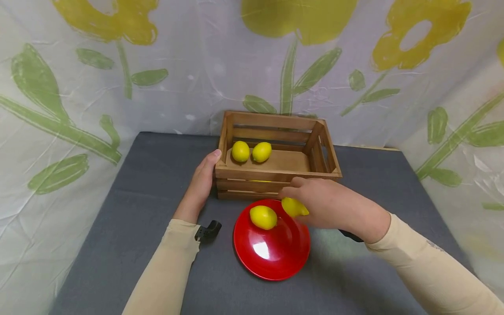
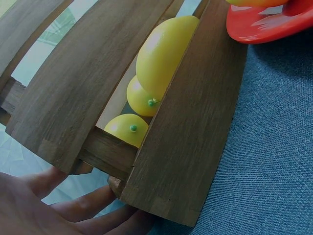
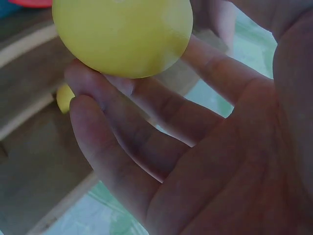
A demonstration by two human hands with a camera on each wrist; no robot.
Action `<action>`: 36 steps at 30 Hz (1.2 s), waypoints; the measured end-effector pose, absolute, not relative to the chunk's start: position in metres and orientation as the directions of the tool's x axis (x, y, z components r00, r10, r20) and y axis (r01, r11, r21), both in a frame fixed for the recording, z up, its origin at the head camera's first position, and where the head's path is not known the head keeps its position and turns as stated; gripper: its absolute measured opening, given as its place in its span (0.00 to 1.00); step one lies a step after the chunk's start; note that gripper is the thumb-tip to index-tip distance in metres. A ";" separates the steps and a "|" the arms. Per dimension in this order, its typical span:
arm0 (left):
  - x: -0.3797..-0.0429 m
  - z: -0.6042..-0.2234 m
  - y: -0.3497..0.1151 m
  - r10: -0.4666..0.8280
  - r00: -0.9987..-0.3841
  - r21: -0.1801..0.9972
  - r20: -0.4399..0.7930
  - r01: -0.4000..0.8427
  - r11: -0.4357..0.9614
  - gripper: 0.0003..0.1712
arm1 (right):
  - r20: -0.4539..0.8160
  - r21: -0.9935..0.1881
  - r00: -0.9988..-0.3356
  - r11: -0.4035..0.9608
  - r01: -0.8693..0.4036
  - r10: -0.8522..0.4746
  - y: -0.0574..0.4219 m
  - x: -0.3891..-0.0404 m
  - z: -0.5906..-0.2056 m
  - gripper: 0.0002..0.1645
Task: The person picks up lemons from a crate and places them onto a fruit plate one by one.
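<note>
My right hand (image 1: pixel 334 202) holds a lemon (image 1: pixel 293 207) over the right rim of a red plate (image 1: pixel 271 262), close to the crate's front. In the right wrist view, its fingers (image 3: pixel 142 132) curve around the underside of that lemon (image 3: pixel 124 36). Another lemon (image 1: pixel 263 217) lies on the plate. Behind stands a slatted wooden crate (image 1: pixel 275 175), with two lemons (image 1: pixel 240 151) at its left end and a third (image 2: pixel 166 54) behind the front slats. My left hand (image 1: pixel 201 181) rests against the crate's left end, its fingers (image 2: pixel 85 205) fairly straight along the corner.
Dark grey cloth (image 1: pixel 157 183) covers the table. A pale curtain (image 1: pixel 197 65) printed with yellow flowers hangs right behind the crate and along both sides. The plate sits just in front of the crate.
</note>
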State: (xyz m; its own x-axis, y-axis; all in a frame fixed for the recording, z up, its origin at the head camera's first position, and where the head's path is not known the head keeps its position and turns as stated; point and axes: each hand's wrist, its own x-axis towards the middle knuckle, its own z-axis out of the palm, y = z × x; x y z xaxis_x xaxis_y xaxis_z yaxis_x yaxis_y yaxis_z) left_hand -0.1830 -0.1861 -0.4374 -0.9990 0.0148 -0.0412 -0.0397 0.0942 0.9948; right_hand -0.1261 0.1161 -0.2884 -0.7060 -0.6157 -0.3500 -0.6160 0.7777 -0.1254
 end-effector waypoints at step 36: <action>-0.181 -0.435 -0.185 0.016 -1.000 0.995 -0.014 -0.012 0.103 0.47 | -0.433 -0.259 -0.682 0.805 -0.533 -0.590 0.114 -0.144 -0.360 0.32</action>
State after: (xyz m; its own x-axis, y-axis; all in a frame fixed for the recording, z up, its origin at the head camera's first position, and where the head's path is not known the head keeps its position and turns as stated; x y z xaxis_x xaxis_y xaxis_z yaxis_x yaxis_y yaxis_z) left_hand -0.1809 -0.1850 -0.4348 -0.9998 0.0164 -0.0140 -0.0122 0.1026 0.9946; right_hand -0.1437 0.1138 -0.3602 -0.6816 -0.5901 -0.4327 -0.5330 0.8055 -0.2591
